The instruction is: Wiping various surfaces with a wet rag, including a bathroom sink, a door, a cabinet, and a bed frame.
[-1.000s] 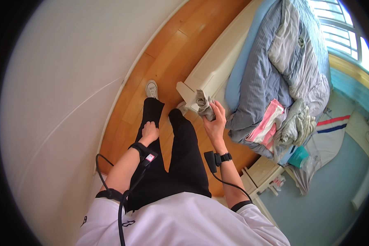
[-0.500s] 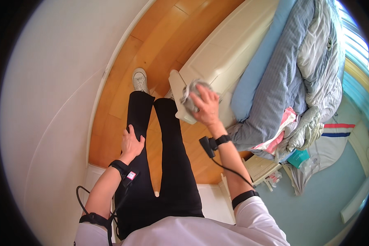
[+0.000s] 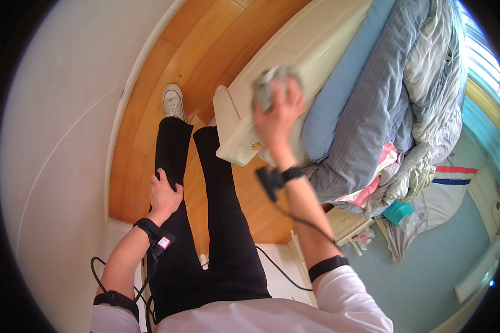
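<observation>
A crumpled grey cloth [image 3: 278, 83] is bunched under the fingers of my right hand [image 3: 280, 114], which is smeared a little by motion. The hand is over the cream bed frame [image 3: 303, 47], near its corner post [image 3: 228, 122]. I cannot tell how firmly the cloth touches the surface. My left hand [image 3: 164, 194] rests on the black trousers [image 3: 175, 147] near my left knee, fingers spread and holding nothing. A small colored sticker [image 3: 256, 146] shows on the frame's end below my right hand.
Right of the frame lie a blue mattress edge [image 3: 330, 100] and a rumpled grey-blue quilt [image 3: 372, 116]. A cream nightstand [image 3: 344, 225] stands beyond the bed's end. The white wall [image 3: 66, 139] runs along the left, above a wooden floor [image 3: 189, 55].
My right hand has moved with the cloth farther along the frame, away from me, uncovering the sticker. The left hand stays on the leg; the whole view has shifted slightly.
</observation>
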The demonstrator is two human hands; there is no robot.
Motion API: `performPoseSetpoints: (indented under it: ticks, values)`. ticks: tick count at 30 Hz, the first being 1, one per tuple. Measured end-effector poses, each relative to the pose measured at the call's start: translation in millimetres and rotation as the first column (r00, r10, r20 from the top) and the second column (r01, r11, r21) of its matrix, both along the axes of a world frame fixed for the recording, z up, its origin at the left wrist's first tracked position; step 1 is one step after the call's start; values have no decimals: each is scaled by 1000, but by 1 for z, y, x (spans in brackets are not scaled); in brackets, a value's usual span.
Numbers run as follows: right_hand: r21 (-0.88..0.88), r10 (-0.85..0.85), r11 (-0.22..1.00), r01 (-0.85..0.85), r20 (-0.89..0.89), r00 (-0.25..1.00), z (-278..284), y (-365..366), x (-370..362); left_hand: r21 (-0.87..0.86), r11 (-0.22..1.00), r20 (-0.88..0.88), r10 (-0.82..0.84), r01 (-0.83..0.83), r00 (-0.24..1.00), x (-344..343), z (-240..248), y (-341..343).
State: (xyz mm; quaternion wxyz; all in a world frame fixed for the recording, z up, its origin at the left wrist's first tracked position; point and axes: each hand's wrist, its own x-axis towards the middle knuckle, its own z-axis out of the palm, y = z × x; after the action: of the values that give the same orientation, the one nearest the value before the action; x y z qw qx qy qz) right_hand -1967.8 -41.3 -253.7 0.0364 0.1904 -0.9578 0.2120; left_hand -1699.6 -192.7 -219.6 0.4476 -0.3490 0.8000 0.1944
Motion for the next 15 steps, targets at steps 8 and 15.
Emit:
performPoseSetpoints:
  ticks: [8, 15]
  values:
    - [-46, 253, 967, -250, 261, 931, 12, -3, 56, -55, 998, -26, -41, 40, 999, -3, -4, 1]
    - [19, -18, 1000, 20, -117, 993, -22, -2, -127, -53, 996, 1, -73, 73, 997, -10, -5, 10]
